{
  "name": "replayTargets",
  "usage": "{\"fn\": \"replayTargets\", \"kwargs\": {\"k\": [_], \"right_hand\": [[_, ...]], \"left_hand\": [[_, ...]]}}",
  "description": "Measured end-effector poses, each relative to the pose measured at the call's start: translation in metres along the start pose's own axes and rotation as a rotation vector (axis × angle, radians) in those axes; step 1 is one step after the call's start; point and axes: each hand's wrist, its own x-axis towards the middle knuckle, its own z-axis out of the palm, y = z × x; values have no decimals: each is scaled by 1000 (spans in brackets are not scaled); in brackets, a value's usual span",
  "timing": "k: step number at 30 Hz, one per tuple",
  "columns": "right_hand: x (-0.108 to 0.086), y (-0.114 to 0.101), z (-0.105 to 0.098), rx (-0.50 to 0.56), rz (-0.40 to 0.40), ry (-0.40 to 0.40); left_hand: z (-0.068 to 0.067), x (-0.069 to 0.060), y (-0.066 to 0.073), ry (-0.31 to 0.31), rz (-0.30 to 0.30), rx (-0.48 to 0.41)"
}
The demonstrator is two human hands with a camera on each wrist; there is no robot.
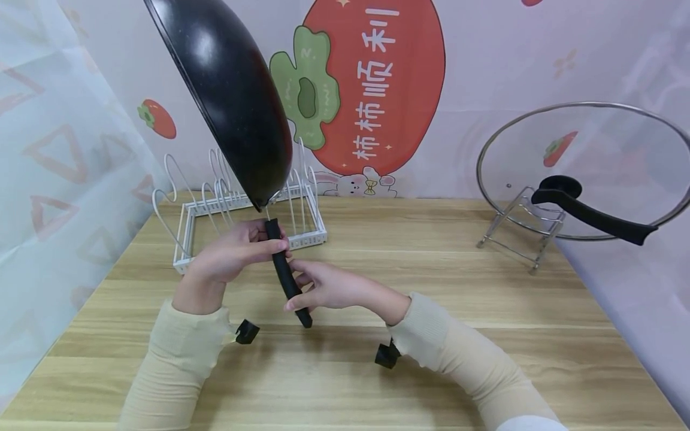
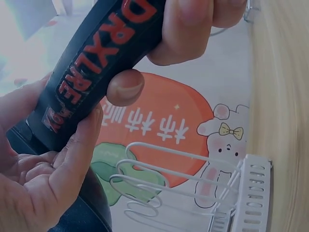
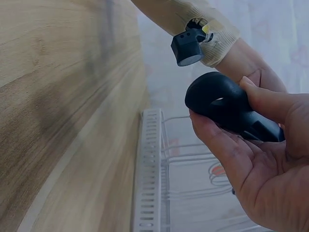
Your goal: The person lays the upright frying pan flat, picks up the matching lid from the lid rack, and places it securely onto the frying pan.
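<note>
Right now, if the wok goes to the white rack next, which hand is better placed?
Probably the left hand: it grips the black handle nearer the wok and sits closer to the white rack. The right hand holds nearer the handle's end.

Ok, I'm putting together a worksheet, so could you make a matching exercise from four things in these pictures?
1. Pan
2. Glass lid
3. White rack
4. Right hand

A. Set on a metal stand
B. Holding the handle near its free end
C. Held up in the air
D. On the table, back left

Pairs: 1-C, 2-A, 3-D, 4-B
</note>
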Motion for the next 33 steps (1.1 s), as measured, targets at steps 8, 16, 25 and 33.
{"fn": "replayTargets", "kwargs": {"k": [8, 16, 25, 33], "right_hand": [[-5, -2, -5, 3, -23, -5], [-10, -4, -10, 17, -34, -15], [-19, 0, -14, -6, -48, 16], [-29, 4, -17, 1, -77, 40]], "left_hand": [[4, 3, 2, 17, 32, -19], [8, 9, 3, 10, 75, -43], [15, 16, 7, -20, 82, -52], [23, 21, 13, -40, 81, -40]]}}
